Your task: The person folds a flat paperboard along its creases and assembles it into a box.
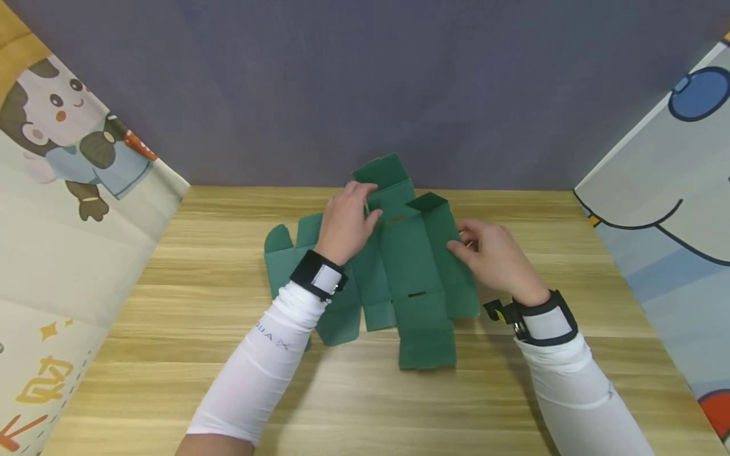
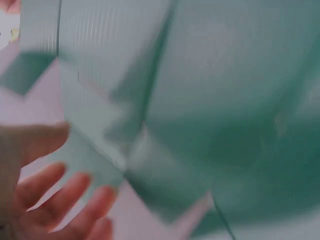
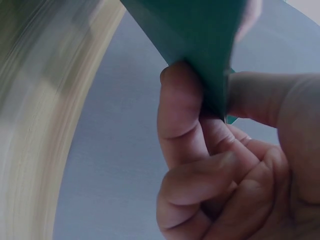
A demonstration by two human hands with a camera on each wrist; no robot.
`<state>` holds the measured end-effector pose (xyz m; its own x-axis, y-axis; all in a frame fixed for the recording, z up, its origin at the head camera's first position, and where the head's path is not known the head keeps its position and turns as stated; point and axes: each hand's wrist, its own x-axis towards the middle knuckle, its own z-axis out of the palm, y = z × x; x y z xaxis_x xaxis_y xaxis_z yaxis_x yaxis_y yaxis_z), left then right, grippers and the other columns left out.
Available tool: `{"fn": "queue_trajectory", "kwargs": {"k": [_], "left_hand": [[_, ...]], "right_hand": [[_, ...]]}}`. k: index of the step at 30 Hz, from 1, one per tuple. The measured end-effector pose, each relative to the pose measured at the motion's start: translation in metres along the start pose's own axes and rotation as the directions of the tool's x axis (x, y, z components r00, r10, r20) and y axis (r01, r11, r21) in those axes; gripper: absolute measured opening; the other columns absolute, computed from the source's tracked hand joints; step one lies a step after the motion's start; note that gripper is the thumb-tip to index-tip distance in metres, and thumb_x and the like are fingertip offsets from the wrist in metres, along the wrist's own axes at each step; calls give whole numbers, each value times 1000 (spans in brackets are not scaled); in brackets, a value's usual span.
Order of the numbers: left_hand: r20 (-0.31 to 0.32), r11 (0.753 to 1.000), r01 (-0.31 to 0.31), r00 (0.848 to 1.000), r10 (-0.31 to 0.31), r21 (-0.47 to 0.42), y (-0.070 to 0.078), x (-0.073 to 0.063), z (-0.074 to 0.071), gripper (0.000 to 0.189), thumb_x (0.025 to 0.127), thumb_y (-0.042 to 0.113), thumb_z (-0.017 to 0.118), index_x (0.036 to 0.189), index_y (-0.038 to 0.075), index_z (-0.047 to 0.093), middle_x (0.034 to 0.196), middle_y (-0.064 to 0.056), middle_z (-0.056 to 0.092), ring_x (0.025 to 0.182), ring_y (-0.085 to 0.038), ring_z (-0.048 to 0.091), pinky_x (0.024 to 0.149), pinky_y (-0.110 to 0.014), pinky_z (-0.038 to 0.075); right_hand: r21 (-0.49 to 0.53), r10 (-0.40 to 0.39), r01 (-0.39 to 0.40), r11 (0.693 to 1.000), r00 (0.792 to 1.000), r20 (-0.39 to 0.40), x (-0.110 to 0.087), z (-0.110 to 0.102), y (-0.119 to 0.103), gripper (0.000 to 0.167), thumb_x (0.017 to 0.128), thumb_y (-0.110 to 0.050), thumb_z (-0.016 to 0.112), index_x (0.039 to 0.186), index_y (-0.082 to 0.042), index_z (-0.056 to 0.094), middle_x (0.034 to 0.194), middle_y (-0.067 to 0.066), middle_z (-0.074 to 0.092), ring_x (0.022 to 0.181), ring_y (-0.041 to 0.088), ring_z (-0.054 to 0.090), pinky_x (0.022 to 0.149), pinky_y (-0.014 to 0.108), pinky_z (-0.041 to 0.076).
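Observation:
A green cardboard box (image 1: pixel 409 253), unfolded into creased panels with flaps and small slots, lies over the middle of the wooden table. At its right panel my right hand (image 1: pixel 497 258) pinches the edge between thumb and fingers. The right wrist view shows that green panel (image 3: pixel 200 40) between the thumb and index finger of the hand (image 3: pixel 220 165). My left hand (image 1: pixel 346 221) is over the left part of the cardboard, near the upper flap. In the left wrist view the hand's fingers (image 2: pixel 97 200) are spread and relaxed beside the blurred green panels (image 2: pixel 225 75).
Under the cardboard is a wood-grain table (image 1: pixel 211 342). A dark grey-blue wall panel (image 1: pixel 365 82) rises behind it. Cartoon-printed sheets stand at the left (image 1: pixel 68 266) and the right (image 1: pixel 673 253).

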<state>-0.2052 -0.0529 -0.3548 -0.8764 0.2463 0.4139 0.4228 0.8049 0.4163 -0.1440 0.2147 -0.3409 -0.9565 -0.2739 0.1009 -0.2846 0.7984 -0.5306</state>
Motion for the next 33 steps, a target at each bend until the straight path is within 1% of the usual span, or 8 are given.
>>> {"fn": "queue_trajectory", "kwargs": {"k": [3, 8, 13, 16, 18, 21, 27, 33], "left_hand": [[151, 998, 53, 987, -56, 23, -19, 1, -10, 51, 92, 28, 66, 138, 11, 52, 132, -9, 57, 118, -26, 56, 100, -44, 45], [354, 997, 61, 932, -75, 52, -37, 8, -20, 53, 94, 27, 63, 141, 8, 47, 137, -11, 56, 125, -28, 53, 109, -46, 37], [455, 994, 43, 886, -85, 102, -41, 16, -20, 49, 95, 27, 62, 138, 8, 52, 136, -10, 57, 127, -28, 52, 109, -44, 38], [480, 993, 36, 873, -86, 112, -41, 19, -18, 45, 94, 26, 63, 135, 9, 55, 137, -8, 57, 127, -28, 52, 108, -42, 40], [483, 994, 38, 872, -84, 105, -41, 20, -18, 43, 94, 24, 64, 133, 9, 57, 136, -8, 58, 126, -28, 53, 108, -42, 40], [470, 995, 29, 880, -73, 101, -41, 20, -18, 41, 93, 22, 65, 131, 9, 59, 134, -7, 59, 125, -27, 53, 110, -43, 37], [399, 989, -32, 916, -29, 146, -39, 14, -17, 36, 91, 21, 68, 126, 12, 63, 128, -4, 64, 122, -26, 56, 116, -46, 28], [308, 965, -132, 950, 57, 228, -34, 2, -13, 28, 89, 20, 71, 116, 16, 69, 113, -1, 71, 105, -21, 66, 114, -48, 30]], "right_hand": [[19, 15, -15, 1000, 1000, 8, 1, 0, 3, 47, 95, -26, 61, 134, 0, 52, 101, 13, 69, 81, 22, 60, 75, 41, 50], [34, 32, -33, 999, 999, 27, 1, 0, 8, 50, 96, -29, 60, 136, 0, 50, 108, 16, 68, 87, 25, 61, 79, 45, 50], [42, 43, -44, 998, 999, 22, 0, 0, 12, 51, 96, -30, 60, 136, 0, 50, 112, 17, 67, 92, 27, 62, 81, 47, 51], [49, 54, -55, 997, 998, 22, 0, 0, 13, 52, 96, -31, 60, 137, 0, 50, 114, 18, 66, 97, 30, 63, 82, 49, 51], [55, 57, -59, 997, 998, 25, -1, 0, 13, 53, 96, -32, 59, 137, 0, 49, 116, 19, 65, 100, 32, 63, 83, 51, 51], [56, 65, -67, 996, 998, 23, -1, 0, 13, 54, 96, -32, 59, 137, 1, 49, 114, 19, 65, 100, 33, 63, 83, 51, 51], [44, 75, -75, 996, 997, 12, 2, 2, 14, 52, 95, -31, 61, 135, 2, 51, 109, 18, 67, 100, 33, 64, 84, 51, 51], [32, 79, -79, 996, 997, 11, 4, 5, 14, 49, 96, -29, 61, 133, 2, 52, 107, 18, 67, 95, 30, 64, 80, 49, 51]]}}
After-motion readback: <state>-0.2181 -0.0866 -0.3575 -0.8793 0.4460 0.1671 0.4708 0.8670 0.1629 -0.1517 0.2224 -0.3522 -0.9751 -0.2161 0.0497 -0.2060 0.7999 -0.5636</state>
